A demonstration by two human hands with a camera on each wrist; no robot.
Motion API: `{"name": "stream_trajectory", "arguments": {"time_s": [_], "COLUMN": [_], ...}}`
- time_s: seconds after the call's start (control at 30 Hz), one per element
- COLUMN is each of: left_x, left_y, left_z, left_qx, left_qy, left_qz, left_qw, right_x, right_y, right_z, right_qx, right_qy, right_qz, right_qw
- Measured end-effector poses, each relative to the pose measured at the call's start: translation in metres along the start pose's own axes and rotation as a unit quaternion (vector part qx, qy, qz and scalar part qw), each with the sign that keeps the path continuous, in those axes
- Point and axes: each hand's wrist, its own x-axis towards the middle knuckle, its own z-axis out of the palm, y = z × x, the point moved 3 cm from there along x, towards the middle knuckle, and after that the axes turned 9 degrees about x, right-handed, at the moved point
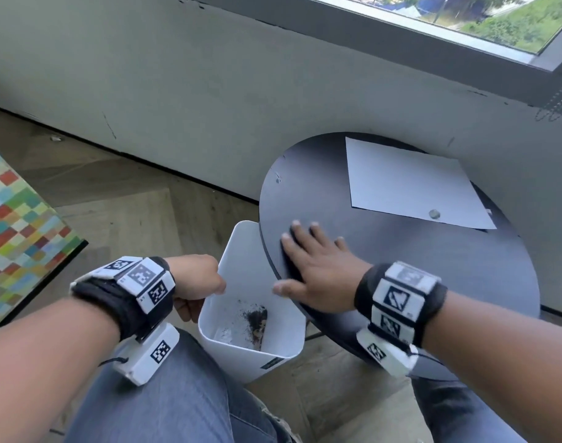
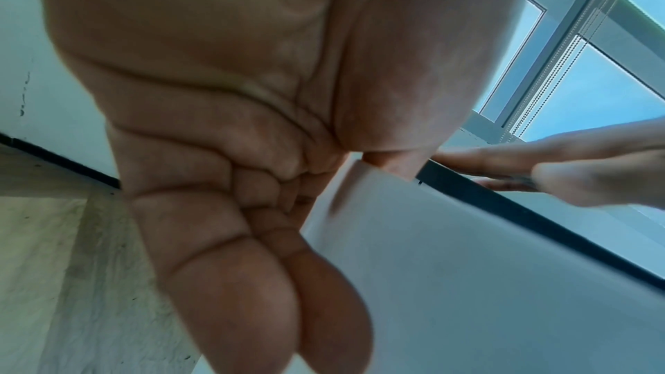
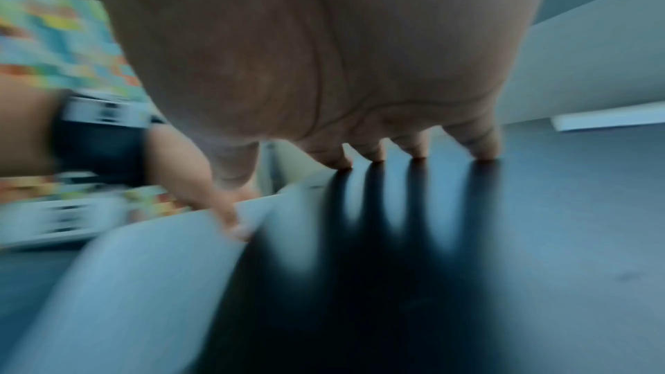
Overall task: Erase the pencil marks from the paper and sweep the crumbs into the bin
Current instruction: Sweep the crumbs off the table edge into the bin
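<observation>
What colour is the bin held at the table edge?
White; the bin shows best in the head view, with dark debris inside.

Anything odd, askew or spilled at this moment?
Mildly. The paper lies askew on the round table, a small grey lump near its front edge. The bin, gripped by the left hand, is tilted under the table's edge. No spill visible.

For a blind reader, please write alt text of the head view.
The left hand grips a white bin under the black round table's edge; the right hand lies flat there. Paper lies farther back.
</observation>
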Motion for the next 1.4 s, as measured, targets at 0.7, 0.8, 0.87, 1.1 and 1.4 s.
{"name": "stream_trajectory", "arguments": {"time_s": [0.7, 0.8, 0.87, 1.1, 1.4], "left_x": [-0.003, -0.004, -0.004, -0.004, -0.007], "left_y": [-0.001, 0.000, 0.000, 0.002, 0.007], "left_z": [0.001, 0.002, 0.001, 0.002, 0.002], "left_qx": [0.010, 0.008, 0.006, 0.009, 0.020], "left_qy": [-0.011, -0.009, -0.006, -0.003, 0.004], "left_qz": [0.009, 0.006, 0.005, 0.003, 0.007], "left_qw": [1.000, 1.000, 1.000, 1.000, 1.000], "right_x": [0.001, 0.015, 0.014, -0.036, -0.022], "right_y": [-0.010, 0.039, 0.047, -0.001, 0.030], "right_z": [-0.028, -0.041, -0.028, 0.003, 0.011], "right_qx": [0.091, 0.109, 0.045, 0.011, 0.022], "right_qy": [0.036, 0.098, 0.056, -0.006, 0.022], "right_qz": [-0.126, 0.045, 0.085, -0.186, 0.079], "right_qw": [0.987, 0.988, 0.994, 0.982, 0.996]}}
